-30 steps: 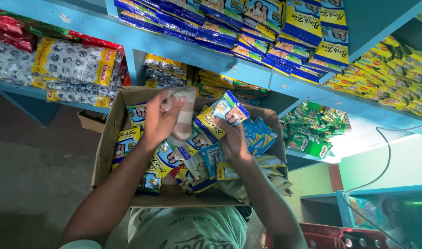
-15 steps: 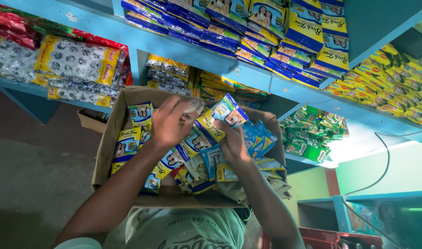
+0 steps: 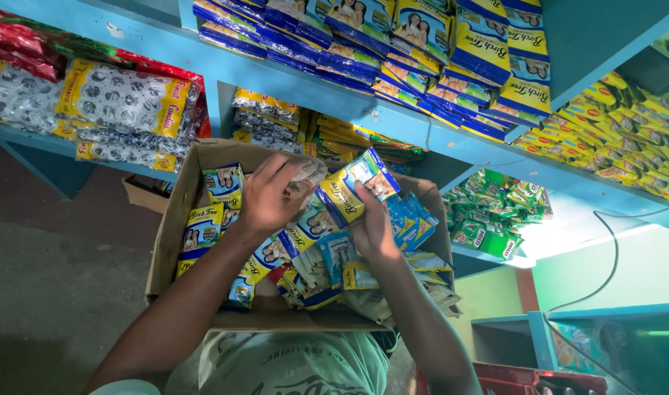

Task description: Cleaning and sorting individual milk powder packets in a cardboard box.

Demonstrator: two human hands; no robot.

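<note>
Brown cardboard forms the open box [image 3: 175, 219] held up against the person's chest, packed with yellow-and-blue sachet strips [image 3: 203, 227]. Over it, the left hand [image 3: 270, 196] is clenched around a crumpled clear plastic wrapper [image 3: 305, 175], its fingers curled over the top of it. Just beside, the right hand [image 3: 371, 227] grasps 1 yellow-and-blue sachet packet [image 3: 358, 183], which stands tilted above the box's middle with its upper end pointing toward the shelves. Both things are touching or nearly touching each other between the 2 hands. Behind the box runs a blue shelf [image 3: 217, 69] carrying more yellow-and-blue packets [image 3: 495, 51], silver-and-yellow bags [image 3: 115, 102] on the left, and green sachets [image 3: 495, 212] lower on the right.
</note>
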